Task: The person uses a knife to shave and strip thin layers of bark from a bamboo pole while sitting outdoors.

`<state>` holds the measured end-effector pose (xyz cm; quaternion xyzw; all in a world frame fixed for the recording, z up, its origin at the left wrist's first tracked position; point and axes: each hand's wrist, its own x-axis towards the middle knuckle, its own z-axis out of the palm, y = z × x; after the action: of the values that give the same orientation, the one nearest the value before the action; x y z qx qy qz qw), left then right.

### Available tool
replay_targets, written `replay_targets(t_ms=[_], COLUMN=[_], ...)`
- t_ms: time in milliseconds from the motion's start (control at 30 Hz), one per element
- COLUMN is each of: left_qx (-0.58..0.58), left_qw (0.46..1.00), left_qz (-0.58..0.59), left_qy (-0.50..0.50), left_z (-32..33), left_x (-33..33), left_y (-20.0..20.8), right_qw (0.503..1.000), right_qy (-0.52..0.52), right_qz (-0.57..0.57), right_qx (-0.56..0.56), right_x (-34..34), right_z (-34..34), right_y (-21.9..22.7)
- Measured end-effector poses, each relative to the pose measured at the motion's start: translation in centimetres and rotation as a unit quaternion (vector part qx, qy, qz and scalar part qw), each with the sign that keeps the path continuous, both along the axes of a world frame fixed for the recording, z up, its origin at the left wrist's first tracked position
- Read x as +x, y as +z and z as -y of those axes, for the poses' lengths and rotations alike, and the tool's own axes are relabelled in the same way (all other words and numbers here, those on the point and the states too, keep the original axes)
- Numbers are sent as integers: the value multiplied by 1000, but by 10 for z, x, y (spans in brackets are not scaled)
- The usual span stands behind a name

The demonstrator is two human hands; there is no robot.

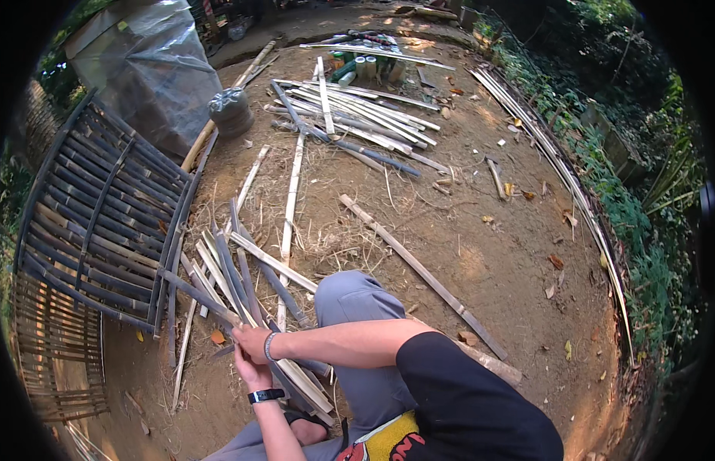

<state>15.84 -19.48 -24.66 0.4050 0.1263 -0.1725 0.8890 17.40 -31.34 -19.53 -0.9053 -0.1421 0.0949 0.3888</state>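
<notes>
Both of my hands meet low and left of the middle, in front of my bent knees. My right hand (252,343), with a bracelet at its wrist, is closed around the near end of a dark bamboo strip (198,294). Just below it, my left hand (253,373), wearing a black watch, is closed against the same end; its fingers are partly hidden. The strip slants away to the upper left, toward the bamboo rack. Right beside the hands, a bundle of split bamboo strips (302,382), pale and dark, passes between my legs.
A dark bamboo rack (112,207) stands at the left. Further off lies a pile of bamboo strips (357,115), with jars (365,63) behind it. One long bamboo piece (423,273) lies on the dirt to the right. Long poles (561,169) edge the greenery.
</notes>
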Motion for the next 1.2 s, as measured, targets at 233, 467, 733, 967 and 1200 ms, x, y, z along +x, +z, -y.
replay_targets(t_ms=[233,467,733,967,1200], left_qx=[34,25,-82,-100,-95], left_qw=[992,988,984,983,983], left_qz=[-70,-113,-141,-132,-126], left_qy=[101,106,72,78,95], left_z=[-92,-72,-51,-34,-54], left_x=[19,6,5,2,-3], left_y=[-58,-53,-35,0,1], right_qw=[935,724,724,747,803], right_qy=[-55,-659,-592,-552,-577], right_qz=[266,-95,-179,-181,-133], right_qx=[229,-181,-304,-323,-69], right_x=[-32,-263,-387,-385,-359], right_z=[91,372,347,352,371], right_y=[121,-123,-211,-206,-136])
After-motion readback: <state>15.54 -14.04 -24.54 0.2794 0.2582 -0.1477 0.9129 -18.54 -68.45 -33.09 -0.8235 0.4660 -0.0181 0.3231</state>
